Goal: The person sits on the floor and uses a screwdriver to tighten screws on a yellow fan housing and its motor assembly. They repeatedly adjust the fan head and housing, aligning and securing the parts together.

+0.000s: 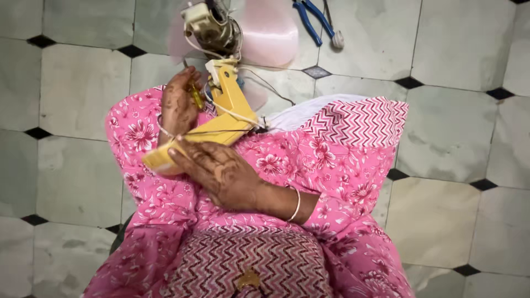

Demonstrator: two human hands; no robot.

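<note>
1. Gripped the lower end of a yellow plastic stand (223, 118) with the right hand (221, 172), fingers curled over its pale base end, thumb side toward the lap; a thin bangle (296, 205) worn on that wrist.
2. Closed the left hand (178, 102) around a small yellow-handled screwdriver (196, 95), tip end pressed against the upper part of the stand; both hands marked with dark henna patterns.
3. Rested slantwise across the lap, on the pink floral dress (331, 160), with the top of the stand rising away from the body toward the fan parts.
4. Ran along the stand and looped near the left wrist: a thin white wire (232, 112); trailed off toward the right over the floor: a darker thin lead.
5. Sat just beyond the top of the stand: a small exposed motor (210, 27) with pale casing, joined to a translucent pink fan blade (270, 33).
6. Lay well apart, further out on the tiled floor (452, 44): blue-handled pliers (312, 19), beside a small whitish round piece.
</note>
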